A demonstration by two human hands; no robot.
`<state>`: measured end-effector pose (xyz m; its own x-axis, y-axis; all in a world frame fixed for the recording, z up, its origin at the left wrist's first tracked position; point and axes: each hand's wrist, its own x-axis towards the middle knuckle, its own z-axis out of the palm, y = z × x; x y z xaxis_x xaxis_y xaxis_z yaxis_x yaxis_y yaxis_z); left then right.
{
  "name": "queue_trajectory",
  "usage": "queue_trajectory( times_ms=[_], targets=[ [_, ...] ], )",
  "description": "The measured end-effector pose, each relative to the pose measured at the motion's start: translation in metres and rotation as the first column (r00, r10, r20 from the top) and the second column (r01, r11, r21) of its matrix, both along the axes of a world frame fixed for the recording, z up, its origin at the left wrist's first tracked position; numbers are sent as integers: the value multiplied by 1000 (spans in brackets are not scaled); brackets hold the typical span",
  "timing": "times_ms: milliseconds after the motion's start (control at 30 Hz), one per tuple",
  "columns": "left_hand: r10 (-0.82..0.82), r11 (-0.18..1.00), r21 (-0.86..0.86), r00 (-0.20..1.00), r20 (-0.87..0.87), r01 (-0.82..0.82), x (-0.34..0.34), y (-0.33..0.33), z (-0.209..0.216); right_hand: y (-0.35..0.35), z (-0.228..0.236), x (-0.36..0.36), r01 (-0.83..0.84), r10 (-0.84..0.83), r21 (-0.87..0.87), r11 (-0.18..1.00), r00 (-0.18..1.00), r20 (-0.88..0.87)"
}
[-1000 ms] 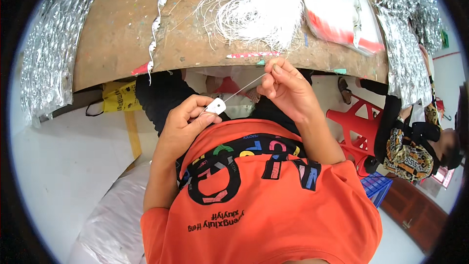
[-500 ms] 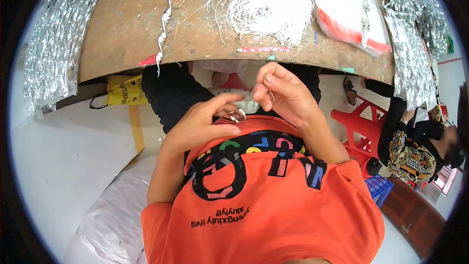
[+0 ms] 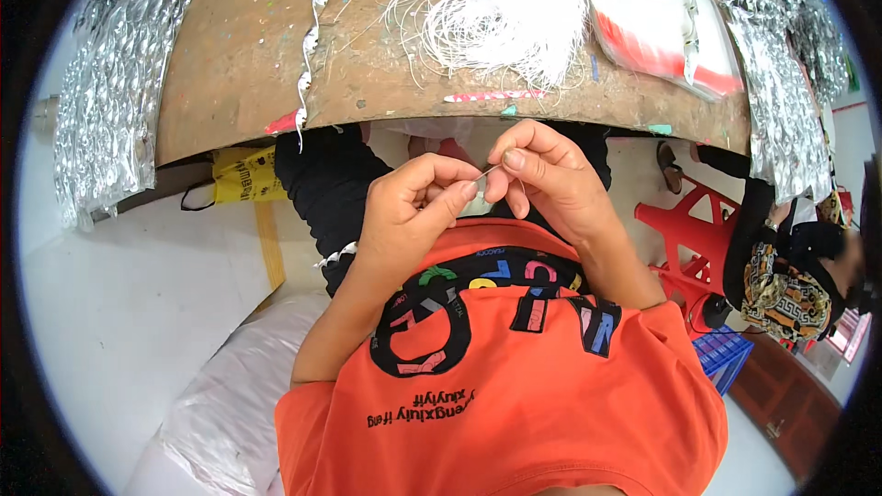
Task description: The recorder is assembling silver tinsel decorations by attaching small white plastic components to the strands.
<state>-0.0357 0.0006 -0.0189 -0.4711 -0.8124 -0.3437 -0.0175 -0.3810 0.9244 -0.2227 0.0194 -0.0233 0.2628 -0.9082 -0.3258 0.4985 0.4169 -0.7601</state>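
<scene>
My left hand and my right hand meet in front of my waist, below the table's near edge. A thin pale string runs across the small gap between them. Each hand pinches it between thumb and forefinger, and a fine loose end hangs by my right fingers. Beside my left wrist a short piece of twisted silver strip sticks out over my dark trousers. The rest of that strip is hidden behind the hand and forearm.
On the brown table lie a heap of white strings, a twisted silver strip and clear bags with red edges. Silver twisted strips drape over the table's left side, others over its right. A red stool stands right, near another person.
My left hand has risen and moved right to meet my right hand; its thumb and forefinger have closed on the string. Silver strip now shows beside my left wrist.
</scene>
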Motion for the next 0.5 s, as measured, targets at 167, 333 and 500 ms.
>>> queue_trajectory(
  times_ms=[167,333,500],
  targets=[
    [55,994,-99,996,70,-48,-2,0,1,0,-1,-1,-3,2,-32,999,999,-37],
    [46,999,0,999,28,-46,-1,0,4,0,-3,-1,16,-16,-50,999,1000,-9],
    [67,998,-4,997,28,-67,1,-1,6,-1,-3,1,32,-32,-59,998,999,6]
  ],
)
